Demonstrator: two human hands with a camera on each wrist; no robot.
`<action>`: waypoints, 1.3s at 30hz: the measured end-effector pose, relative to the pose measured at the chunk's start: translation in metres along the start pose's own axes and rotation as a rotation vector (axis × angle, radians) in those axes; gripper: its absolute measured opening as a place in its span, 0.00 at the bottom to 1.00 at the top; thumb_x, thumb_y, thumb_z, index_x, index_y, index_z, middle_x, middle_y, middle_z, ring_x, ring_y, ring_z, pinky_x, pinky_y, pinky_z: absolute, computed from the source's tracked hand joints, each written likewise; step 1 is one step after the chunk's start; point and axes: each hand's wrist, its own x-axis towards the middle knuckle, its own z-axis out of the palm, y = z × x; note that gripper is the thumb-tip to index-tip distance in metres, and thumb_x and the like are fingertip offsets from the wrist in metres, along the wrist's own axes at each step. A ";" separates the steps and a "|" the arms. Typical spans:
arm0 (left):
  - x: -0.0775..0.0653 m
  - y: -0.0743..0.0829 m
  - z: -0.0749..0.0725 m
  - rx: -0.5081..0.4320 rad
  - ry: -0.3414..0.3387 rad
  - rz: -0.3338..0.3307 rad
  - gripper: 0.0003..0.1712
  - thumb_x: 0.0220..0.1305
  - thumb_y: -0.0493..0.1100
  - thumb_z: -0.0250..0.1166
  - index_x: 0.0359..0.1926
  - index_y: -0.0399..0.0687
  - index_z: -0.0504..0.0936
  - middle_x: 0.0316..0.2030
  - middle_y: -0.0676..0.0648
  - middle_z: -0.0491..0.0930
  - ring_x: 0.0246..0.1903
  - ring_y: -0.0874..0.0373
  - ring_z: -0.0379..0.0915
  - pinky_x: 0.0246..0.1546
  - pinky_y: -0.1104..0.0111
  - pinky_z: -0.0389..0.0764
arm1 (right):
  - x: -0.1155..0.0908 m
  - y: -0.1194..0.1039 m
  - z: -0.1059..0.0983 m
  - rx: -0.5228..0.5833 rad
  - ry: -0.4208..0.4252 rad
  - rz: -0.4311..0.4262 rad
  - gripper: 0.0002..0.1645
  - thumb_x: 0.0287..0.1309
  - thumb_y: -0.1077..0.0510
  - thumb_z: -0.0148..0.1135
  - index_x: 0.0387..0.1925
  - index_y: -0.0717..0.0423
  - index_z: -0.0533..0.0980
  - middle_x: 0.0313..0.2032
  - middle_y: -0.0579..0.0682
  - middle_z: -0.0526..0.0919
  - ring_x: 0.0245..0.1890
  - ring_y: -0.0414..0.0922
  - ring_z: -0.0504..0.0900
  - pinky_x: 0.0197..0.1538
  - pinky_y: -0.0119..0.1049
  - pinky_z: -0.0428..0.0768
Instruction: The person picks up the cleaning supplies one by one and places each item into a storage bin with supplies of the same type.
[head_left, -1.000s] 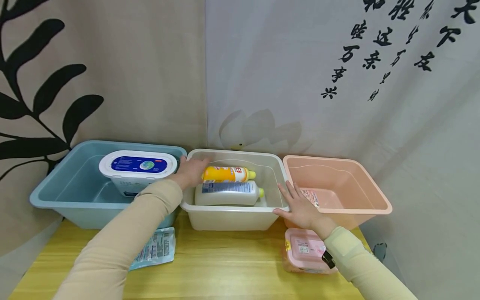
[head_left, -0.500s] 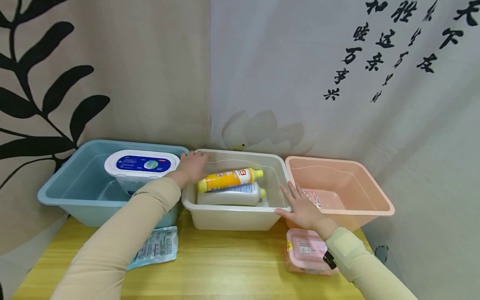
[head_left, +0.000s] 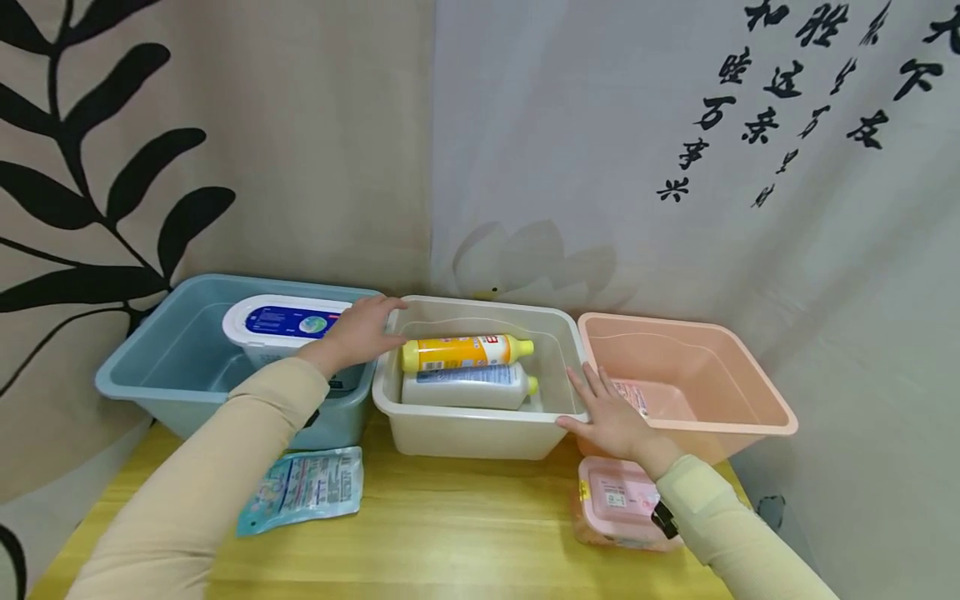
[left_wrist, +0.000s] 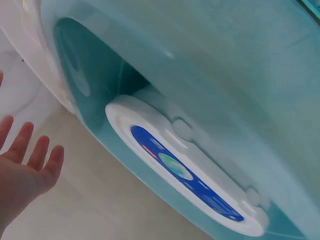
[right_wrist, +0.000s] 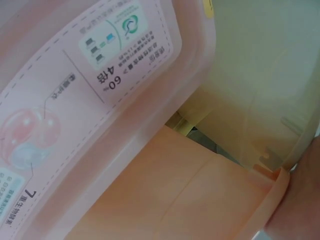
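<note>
My left hand [head_left: 363,329], fingers spread, hovers where the blue bin [head_left: 127,382] meets the white bin [head_left: 465,433]. In the left wrist view its fingers [left_wrist: 37,152] are extended and nothing lies in them. Inside the white bin, a yellow bottle [head_left: 457,353] lies alongside a white bottle [head_left: 468,387] with a yellow-green cap. My right hand [head_left: 611,417] rests with spread fingers at the white bin's right rim, beside the peach bin [head_left: 690,429]. A lidded white tub [head_left: 281,321] with a blue label stands in the blue bin, partly covered by my left hand.
On the wooden table [head_left: 450,533], a light-blue pouch [head_left: 315,487] lies before the blue bin. A pink lidded box [head_left: 618,500] stands before the peach bin, under my right wrist. A printed packet [head_left: 632,396] shows inside the peach bin. Curtains [head_left: 322,150] hang behind.
My left hand has moved left, away from the bottles toward the blue bin. The yellow bottle tilted, then settled level again. The right hand stays at the rim; the view has shifted slightly.
</note>
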 end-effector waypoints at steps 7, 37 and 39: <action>-0.009 -0.013 -0.006 -0.122 -0.030 -0.003 0.38 0.60 0.58 0.62 0.66 0.45 0.63 0.66 0.39 0.62 0.66 0.40 0.53 0.63 0.41 0.59 | -0.001 0.004 0.001 -0.004 0.000 -0.002 0.51 0.59 0.32 0.49 0.73 0.53 0.44 0.72 0.64 0.41 0.71 0.66 0.40 0.63 0.66 0.57; -0.071 -0.030 -0.004 -0.205 0.027 0.019 0.35 0.61 0.55 0.62 0.65 0.46 0.65 0.66 0.38 0.61 0.67 0.37 0.51 0.62 0.38 0.57 | -0.001 0.002 0.000 0.009 0.019 -0.023 0.51 0.59 0.33 0.50 0.73 0.55 0.45 0.72 0.65 0.42 0.71 0.67 0.40 0.64 0.65 0.57; -0.077 -0.033 -0.003 -0.239 0.054 0.026 0.34 0.61 0.54 0.62 0.64 0.45 0.66 0.65 0.38 0.63 0.65 0.38 0.55 0.61 0.40 0.60 | 0.000 0.001 0.000 0.009 0.020 -0.027 0.51 0.60 0.33 0.50 0.73 0.55 0.45 0.72 0.65 0.42 0.71 0.67 0.41 0.64 0.66 0.57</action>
